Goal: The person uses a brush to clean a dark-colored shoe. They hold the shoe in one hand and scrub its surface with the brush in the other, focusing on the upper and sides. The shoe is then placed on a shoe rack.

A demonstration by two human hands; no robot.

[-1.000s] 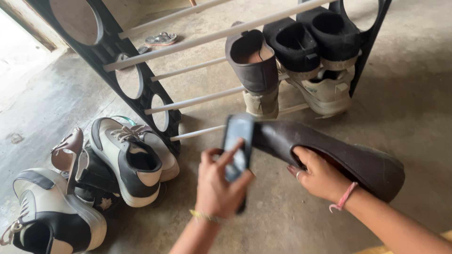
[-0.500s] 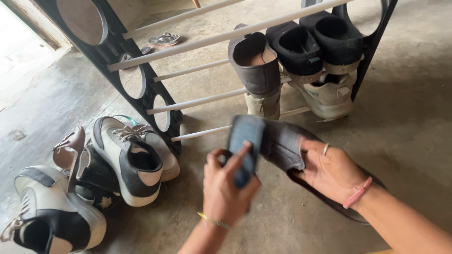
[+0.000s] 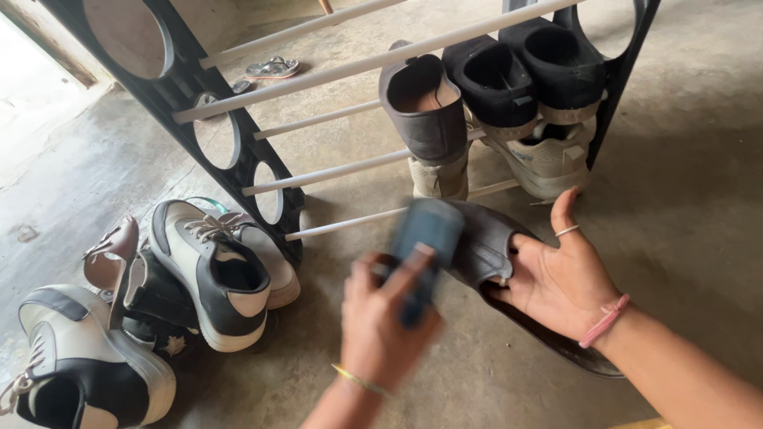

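The right hand [image 3: 560, 278] cups the soft, light grey slip-on shoe [image 3: 509, 270] at its collar, grip half-open (thumb raised), while the left hand [image 3: 385, 322] clasps a blurred blue brush [image 3: 425, 246].

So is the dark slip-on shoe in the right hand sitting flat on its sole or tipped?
Tipped. The dark slip-on shoe is turned on its side, the right hand supporting it while the left hand holds a blurred dark brush against it.
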